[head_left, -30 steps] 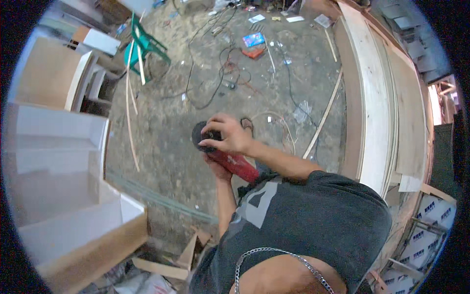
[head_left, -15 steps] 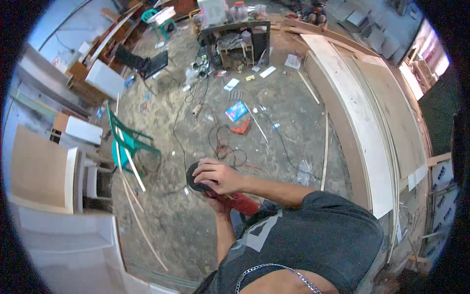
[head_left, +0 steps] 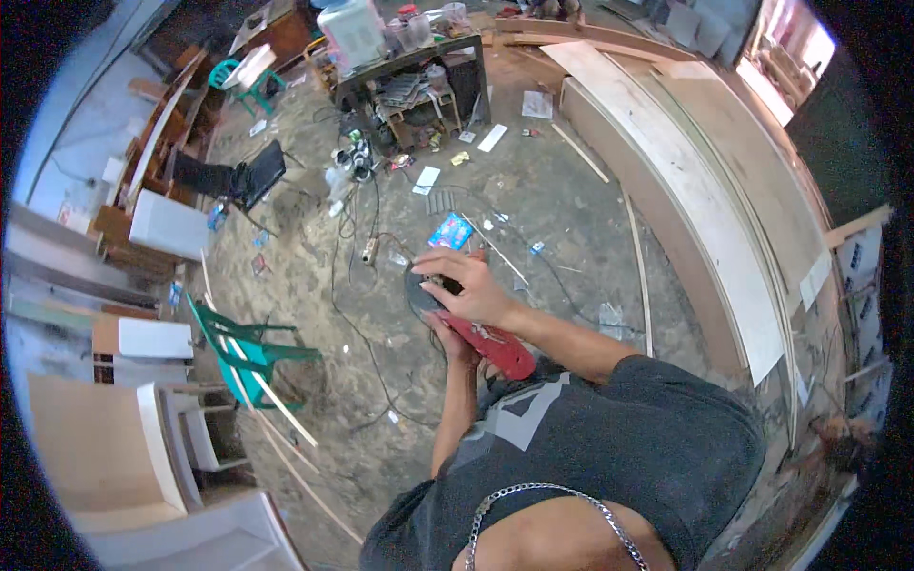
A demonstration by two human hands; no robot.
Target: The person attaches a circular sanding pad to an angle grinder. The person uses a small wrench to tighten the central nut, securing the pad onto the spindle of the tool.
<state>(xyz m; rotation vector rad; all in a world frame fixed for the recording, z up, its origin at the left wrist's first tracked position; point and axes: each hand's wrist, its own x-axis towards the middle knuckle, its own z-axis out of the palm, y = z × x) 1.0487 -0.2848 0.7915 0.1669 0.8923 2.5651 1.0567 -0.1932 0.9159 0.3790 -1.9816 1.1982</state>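
Observation:
A red angle grinder [head_left: 495, 350] with a round black disc [head_left: 416, 290] is held in front of my body, disc end away from me. My left hand [head_left: 455, 341] wraps round the grinder's head from below, just behind the disc; most of its fingers are hidden. From the right, my right hand [head_left: 473, 288] reaches over the disc. Its fingers are bent, with the fingertips touching the disc's face near the middle and a gap between thumb and index finger. Whatever small part lies under those fingertips is hidden.
Long boards [head_left: 657, 162] are stacked at the right. On the left stand a green plastic chair [head_left: 249, 357] with thin wood strips across it and pale cabinet pieces [head_left: 105, 443]. Cables [head_left: 357, 328], a blue packet [head_left: 450, 231] and scraps lie on the floor. A cluttered dark table [head_left: 414, 71] stands far off.
The right fingers, lying flatter over the disc before, are now more bent and spread apart. The grinder's disc is turned more upright. The whole view has shifted, with my hands higher in it.

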